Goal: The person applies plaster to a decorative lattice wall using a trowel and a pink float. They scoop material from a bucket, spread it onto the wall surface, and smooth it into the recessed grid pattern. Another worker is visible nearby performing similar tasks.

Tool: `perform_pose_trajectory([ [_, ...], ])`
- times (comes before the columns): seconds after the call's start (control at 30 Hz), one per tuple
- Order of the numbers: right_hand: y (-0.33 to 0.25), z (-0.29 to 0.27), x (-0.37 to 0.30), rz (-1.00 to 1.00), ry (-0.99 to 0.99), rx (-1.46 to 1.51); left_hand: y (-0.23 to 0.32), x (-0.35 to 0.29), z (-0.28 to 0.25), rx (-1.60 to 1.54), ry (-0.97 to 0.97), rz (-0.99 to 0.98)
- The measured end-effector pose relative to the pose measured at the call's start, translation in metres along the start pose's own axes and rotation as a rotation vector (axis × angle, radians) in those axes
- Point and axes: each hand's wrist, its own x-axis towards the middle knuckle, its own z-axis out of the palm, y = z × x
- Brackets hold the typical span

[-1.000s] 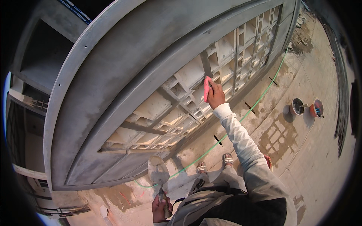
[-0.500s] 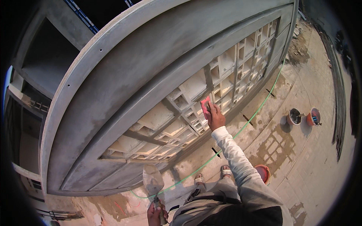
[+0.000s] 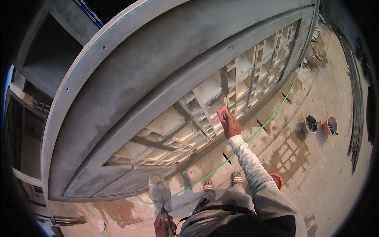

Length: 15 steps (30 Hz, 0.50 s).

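**A:** So what are we holding here?

**B:** Our right hand (image 3: 233,127) has its fingers clamped on a flat pink block (image 3: 222,112), up at the pale lattice (image 3: 205,87) set in the big grey wall (image 3: 130,75). We honestly can't tell if the block touches the lattice or sits just in front of it.

**A:** And our left?

**B:** Left hand (image 3: 161,226) is down near the bottom of the view, fingers wrapped round the handle of a trowel (image 3: 159,189). Blade points away from us, toward the foot of the wall.

**A:** What else is around us?

**B:** Green hose (image 3: 273,114) snaking along the ground beside the wall, in front of our sandals (image 3: 237,180). Red bucket (image 3: 281,181) peeking out by our right sleeve (image 3: 246,152), and farther out we've got two more buckets (image 3: 325,127) side by side, blue stuff showing in one. There's a dark patch (image 3: 304,153) on the paving near them.
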Motion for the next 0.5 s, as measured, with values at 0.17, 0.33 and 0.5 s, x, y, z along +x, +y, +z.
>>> perform_pose_trajectory([
  [0.17, -0.028, -0.042, 0.012, 0.134, 0.074, 0.196, -0.006, -0.001, 0.000, -0.034, 0.022, 0.019],
  [0.33, -0.054, -0.055, 0.062, 0.286, -0.033, 0.348, -0.011, 0.004, -0.012, -0.015, 0.014, -0.050],
  [0.5, -0.061, -0.036, 0.069, 0.255, -0.112, 0.263, -0.009, 0.007, -0.017, -0.068, -0.061, -0.022],
])
